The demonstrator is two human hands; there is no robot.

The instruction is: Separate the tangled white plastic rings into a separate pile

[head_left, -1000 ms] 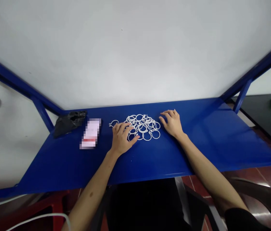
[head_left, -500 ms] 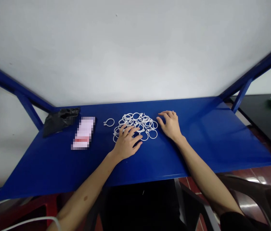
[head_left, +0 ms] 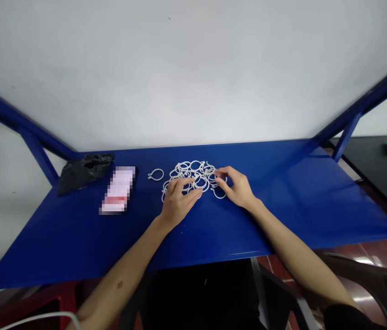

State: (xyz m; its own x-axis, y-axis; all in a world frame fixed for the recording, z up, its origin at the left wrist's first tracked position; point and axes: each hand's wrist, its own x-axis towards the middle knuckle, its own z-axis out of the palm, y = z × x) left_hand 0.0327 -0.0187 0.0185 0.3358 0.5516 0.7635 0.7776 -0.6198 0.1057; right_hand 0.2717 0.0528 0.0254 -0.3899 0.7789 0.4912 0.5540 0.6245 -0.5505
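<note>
loosely, left grip [head_left: 175, 202] and right grip [head_left: 239, 188] stand parted at white rings [head_left: 196, 176], the pixelated screen [head_left: 117, 189] unreadable.

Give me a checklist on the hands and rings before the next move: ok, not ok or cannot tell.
1. Left hand at the pile of white rings: ok, over its near left side.
2. Left thumb and forefinger apart: ok, a gap shows between them.
3. Right hand at the pile: ok, fingers at its right edge.
4. Right hand gripping a ring: cannot tell, contact is unclear.
5. All rings together: not ok, one loose ring lies left of the pile.
6. Black plastic bag clear of the rings: ok, it lies well to the left.
</note>
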